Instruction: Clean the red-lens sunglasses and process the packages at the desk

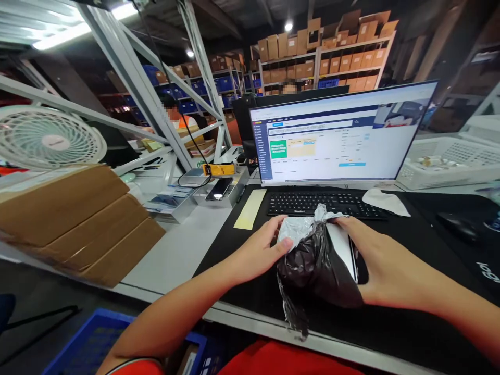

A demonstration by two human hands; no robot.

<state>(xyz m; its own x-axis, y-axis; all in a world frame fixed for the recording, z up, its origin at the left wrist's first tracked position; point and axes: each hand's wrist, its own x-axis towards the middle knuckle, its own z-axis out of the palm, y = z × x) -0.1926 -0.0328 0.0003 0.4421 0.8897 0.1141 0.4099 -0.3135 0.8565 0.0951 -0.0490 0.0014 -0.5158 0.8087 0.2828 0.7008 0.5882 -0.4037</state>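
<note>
Over the black desk mat, a torn black plastic mailing bag (312, 265) with a silvery-white inside is held between both hands. Out of its open right side shows a white flat box (342, 247) with a dark edge, partly covered by the plastic. My left hand (269, 247) pinches the bag's left side, thumb on top and fingers behind. My right hand (375, 258) wraps around the right side of the box and bag, its fingertips hidden behind them. A ragged strip of the bag hangs toward the desk's front edge.
Behind the bag are a keyboard (308, 202) and a monitor (339, 138). A mouse (457, 226) lies right, near a white basket (433, 161). Leftward stand a phone (219, 188) on a grey box, stacked cartons (74, 224) and a fan (54, 139). A blue crate (89, 338) sits below.
</note>
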